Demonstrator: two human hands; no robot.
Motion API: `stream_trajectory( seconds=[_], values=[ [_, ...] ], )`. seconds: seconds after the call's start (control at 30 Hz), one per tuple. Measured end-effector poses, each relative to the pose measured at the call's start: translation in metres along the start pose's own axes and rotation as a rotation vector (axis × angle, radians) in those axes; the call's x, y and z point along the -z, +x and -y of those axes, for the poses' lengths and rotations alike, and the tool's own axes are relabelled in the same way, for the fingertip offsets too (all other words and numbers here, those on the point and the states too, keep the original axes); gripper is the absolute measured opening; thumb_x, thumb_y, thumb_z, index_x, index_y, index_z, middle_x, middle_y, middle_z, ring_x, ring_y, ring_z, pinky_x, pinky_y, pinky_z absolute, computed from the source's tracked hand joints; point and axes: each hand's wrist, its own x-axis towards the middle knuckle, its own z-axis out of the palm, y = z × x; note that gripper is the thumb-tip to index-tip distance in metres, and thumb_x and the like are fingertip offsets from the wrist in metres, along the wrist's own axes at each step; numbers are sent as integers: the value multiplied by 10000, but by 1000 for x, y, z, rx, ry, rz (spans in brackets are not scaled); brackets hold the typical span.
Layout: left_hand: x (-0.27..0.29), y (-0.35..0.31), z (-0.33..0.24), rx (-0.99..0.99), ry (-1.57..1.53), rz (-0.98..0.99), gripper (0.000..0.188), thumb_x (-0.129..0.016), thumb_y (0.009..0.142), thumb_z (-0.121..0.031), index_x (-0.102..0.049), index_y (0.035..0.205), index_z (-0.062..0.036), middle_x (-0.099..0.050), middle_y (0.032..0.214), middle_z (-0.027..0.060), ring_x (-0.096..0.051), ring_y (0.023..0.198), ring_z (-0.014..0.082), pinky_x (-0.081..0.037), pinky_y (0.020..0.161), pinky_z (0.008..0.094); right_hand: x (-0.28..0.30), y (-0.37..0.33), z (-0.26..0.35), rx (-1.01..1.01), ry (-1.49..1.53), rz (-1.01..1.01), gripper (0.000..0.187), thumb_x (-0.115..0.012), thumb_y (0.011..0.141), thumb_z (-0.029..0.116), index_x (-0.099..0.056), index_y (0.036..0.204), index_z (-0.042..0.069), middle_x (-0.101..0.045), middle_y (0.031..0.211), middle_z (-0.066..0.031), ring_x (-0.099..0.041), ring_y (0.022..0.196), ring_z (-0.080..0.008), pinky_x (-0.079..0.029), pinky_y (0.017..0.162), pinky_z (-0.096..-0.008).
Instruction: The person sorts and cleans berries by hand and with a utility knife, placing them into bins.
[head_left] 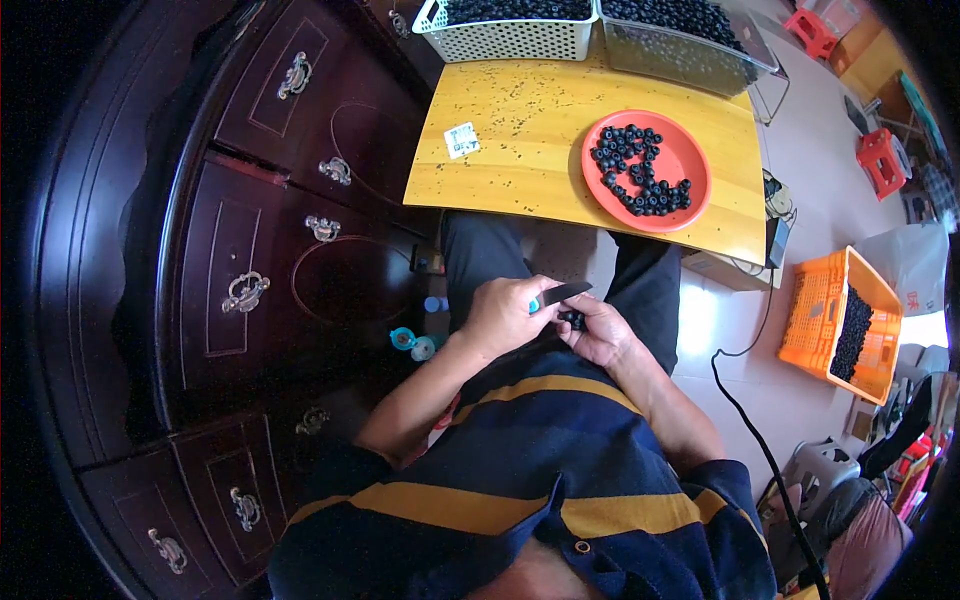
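Observation:
My left hand, over my lap, is closed round the turquoise handle of a knife. Its dark blade points right and crosses just above the fingers of my right hand. A few small black round parts are held in those right fingers. Whether the blade touches a part, I cannot tell. Beyond my knees, a red plate on the yellow table carries many similar black ring-like parts, each with a hole.
A white perforated basket and a clear bin, both full of black parts, stand at the table's far edge. Black crumbs and a white label lie nearer. Dark drawers line the left; an orange crate and black cable are right.

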Motion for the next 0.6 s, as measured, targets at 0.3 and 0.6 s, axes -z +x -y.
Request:
stream_trajectory(
  seconds=[0.3, 0.6],
  values=[
    [0, 4, 2, 22, -19, 0, 255, -780, 833, -175, -705, 1023, -22, -704, 760, 144, -721, 675, 276, -535, 578, 366, 3, 0, 2, 27, 47, 40, 105, -625, 996, 194, -644, 1058, 112, -662, 940, -15, -636, 825, -126, -555, 617, -231],
    [0, -1, 11, 90, -217, -15, 315, -779, 829, -180, -653, 1035, 22, -665, 725, 150, -679, 628, 241, -500, 562, 351, -9, -6, 5, 114, -77, 155, 255, -616, 1005, 290, -664, 1144, 83, -701, 956, -14, -655, 775, -103, -473, 539, -185]
  ],
)
